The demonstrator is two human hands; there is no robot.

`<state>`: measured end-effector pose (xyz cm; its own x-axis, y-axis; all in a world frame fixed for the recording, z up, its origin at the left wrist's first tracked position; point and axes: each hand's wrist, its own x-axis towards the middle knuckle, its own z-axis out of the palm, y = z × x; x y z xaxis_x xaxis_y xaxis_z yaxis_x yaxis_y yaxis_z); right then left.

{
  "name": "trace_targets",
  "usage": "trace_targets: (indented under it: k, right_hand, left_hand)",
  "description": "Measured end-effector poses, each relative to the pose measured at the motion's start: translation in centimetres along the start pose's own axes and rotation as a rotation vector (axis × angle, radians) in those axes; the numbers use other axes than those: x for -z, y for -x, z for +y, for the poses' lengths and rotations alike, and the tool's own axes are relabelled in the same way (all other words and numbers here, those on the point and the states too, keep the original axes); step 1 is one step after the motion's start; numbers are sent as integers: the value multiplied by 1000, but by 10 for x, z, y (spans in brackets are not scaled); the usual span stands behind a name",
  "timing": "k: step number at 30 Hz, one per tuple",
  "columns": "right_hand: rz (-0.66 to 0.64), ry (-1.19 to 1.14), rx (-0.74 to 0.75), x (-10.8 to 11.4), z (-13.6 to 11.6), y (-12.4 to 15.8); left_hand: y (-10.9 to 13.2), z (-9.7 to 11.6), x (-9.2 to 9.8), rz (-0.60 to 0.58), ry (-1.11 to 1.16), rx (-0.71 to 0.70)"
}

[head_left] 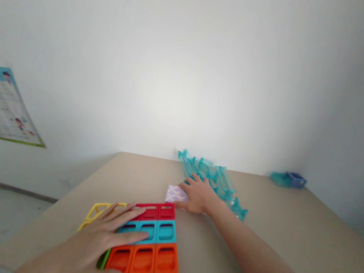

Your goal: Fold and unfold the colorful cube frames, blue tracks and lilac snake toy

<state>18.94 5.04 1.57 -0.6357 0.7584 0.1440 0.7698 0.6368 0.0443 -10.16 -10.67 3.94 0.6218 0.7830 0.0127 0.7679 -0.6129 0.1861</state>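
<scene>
My left hand (98, 239) lies with fingers spread across a panel of joined square plastic pieces. The panel has a red row (166, 211), a light-blue row (166, 231) and an orange row (166, 262). Yellow frame pieces (97, 211) and a bit of green show at its left, partly hidden by the hand. Farther out, my right hand (197, 195) rests, fingers apart, on a flat purple-and-white lattice-patterned piece (174, 194) and covers much of it. Just beyond its fingertips lie several see-through teal track-like pieces (223, 180).
A blue basket (296, 180) and a teal see-through piece (280, 179) stand at the back right of the beige table (292, 229). A white wall (194, 64) rises behind the table. On the left wall hangs a poster (2, 106).
</scene>
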Motion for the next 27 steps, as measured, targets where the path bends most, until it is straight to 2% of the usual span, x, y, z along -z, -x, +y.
trace_targets:
  k: [4, 7, 11, 15, 18, 22, 25, 27]
  right_hand:
    - [-15, -21, -8, 1, 0, 0]
    - [-11, -36, -14, 1, 0, 0]
    - [2, -35, -17, 3, -1, 1]
    - [1, -38, -10, 5, -1, 3]
    - [11, -51, 1, 4, 1, 5]
    - [69, -43, 34, 4, 2, 8]
    - [207, -34, 59, 6, -10, 11]
    - [313, -73, 62, 7, -28, 12]
  left_hand:
    - [4, -36, 9, -45, -33, 56]
    - [2, -60, 20, -34, -32, 76]
    - [-6, -86, 34, -51, 44, 45]
    - [-17, -106, 34, -101, 73, 52]
    - [-21, -114, 30, -83, 81, 89]
    - [-20, -112, 28, -69, 69, 106]
    - [-19, -104, 26, -88, 63, 130]
    - [-18, -93, 21, -72, 58, 194]
